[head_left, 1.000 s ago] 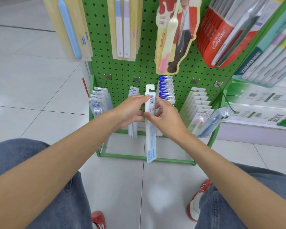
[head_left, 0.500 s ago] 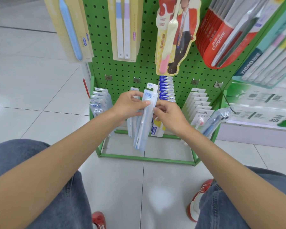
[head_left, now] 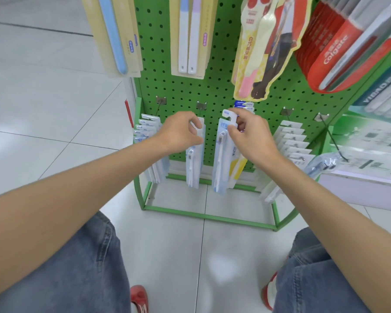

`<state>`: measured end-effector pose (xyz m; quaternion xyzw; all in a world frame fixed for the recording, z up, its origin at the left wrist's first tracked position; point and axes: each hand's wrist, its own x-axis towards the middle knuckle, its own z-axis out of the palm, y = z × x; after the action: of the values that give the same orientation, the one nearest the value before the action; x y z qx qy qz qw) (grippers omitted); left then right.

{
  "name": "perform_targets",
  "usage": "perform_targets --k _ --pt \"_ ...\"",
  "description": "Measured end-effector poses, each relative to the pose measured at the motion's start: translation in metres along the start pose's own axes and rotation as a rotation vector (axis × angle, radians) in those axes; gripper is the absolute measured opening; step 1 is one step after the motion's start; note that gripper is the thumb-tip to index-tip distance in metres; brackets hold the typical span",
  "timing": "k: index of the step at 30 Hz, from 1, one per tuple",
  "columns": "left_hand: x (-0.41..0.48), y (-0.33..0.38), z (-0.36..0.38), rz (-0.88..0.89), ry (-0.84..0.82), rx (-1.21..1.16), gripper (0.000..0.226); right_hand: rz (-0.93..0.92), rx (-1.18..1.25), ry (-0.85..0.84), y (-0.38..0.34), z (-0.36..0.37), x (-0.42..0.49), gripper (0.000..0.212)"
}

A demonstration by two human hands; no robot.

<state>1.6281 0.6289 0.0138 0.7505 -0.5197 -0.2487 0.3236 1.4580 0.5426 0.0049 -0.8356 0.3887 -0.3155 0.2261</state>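
We see two thin toothbrush packs in front of the green pegboard (head_left: 215, 86), a flat painted sheet full of small round holes. The right hand (head_left: 250, 137) pinches the blue-and-white toothbrush pack (head_left: 220, 163) near its top, with thumb and forefinger closed on the glossy clear blister. The cut-out hanging tab stands free above the fingers. This pack is long and narrow and hangs a little tilted. The left hand (head_left: 180, 132) pinches the white toothbrush pack (head_left: 193, 168) at its upper card edge, the other fingers curled. This pack hangs straight, just left of the other one and apart from it, and a narrow strip of green board shows between them.

On the left, a row of clear packs (head_left: 148, 129) stands just beside the left wrist. On the right, a row of white card packs (head_left: 291, 141) is near the right forearm. Below both held packs there is open room down to the green frame bar (head_left: 203, 216) and the smooth pale floor tiles (head_left: 54, 109).

A grey hook (head_left: 201, 105) shows above the white pack, but the left fingers cover the hanging hole, so we cannot tell if the pack sits on it. The right hand hides most of a yellow pack (head_left: 237, 169). The top-row packs are cut off by the upper edge, and the small print on the held packs is too fine to read
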Motion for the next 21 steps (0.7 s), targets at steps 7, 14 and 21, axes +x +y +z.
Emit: perform_targets --k 7,14,21 --pt "0.015 -0.026 0.003 -0.13 -0.057 -0.061 0.02 0.008 -0.034 -0.018 0.007 0.023 0.037 0.022" --pt "0.022 -0.031 0.01 -0.147 -0.039 -0.122 0.024 0.107 -0.074 -0.086 0.015 0.041 0.076 0.035" --pt "0.026 -0.035 0.012 -0.123 -0.042 -0.128 0.015 0.137 -0.114 -0.166 0.02 0.059 0.098 0.033"
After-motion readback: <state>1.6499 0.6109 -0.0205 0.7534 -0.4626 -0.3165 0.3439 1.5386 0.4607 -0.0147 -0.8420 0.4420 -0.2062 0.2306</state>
